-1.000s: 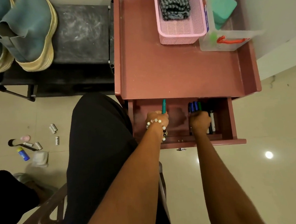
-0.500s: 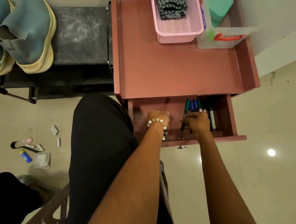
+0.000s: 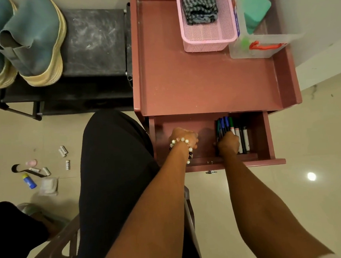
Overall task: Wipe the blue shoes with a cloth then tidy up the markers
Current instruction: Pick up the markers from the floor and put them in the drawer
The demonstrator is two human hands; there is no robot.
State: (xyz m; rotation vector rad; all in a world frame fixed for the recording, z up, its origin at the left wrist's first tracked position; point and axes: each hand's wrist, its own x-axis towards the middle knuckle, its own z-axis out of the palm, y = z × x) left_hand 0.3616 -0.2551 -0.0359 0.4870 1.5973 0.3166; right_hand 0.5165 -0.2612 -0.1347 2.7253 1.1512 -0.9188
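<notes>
Several markers lie side by side in the right part of the open drawer of the reddish table. My right hand rests on their near ends with its fingers curled round them. Left of it, my left hand, wearing a bead bracelet, is curled into a fist in the drawer with nothing visible in it. The two blue shoes stand on a black rack at the upper left. A striped grey cloth lies folded in a pink basket on the table top.
A clear plastic box with a green block stands right of the basket. Small bottles and batteries are scattered on the floor at the left. My black-clad leg and a chair frame are in the foreground.
The teal marker left my left hand, passed to my right hand, and now lies with the row in the drawer. My right hand shifted back onto the markers.
</notes>
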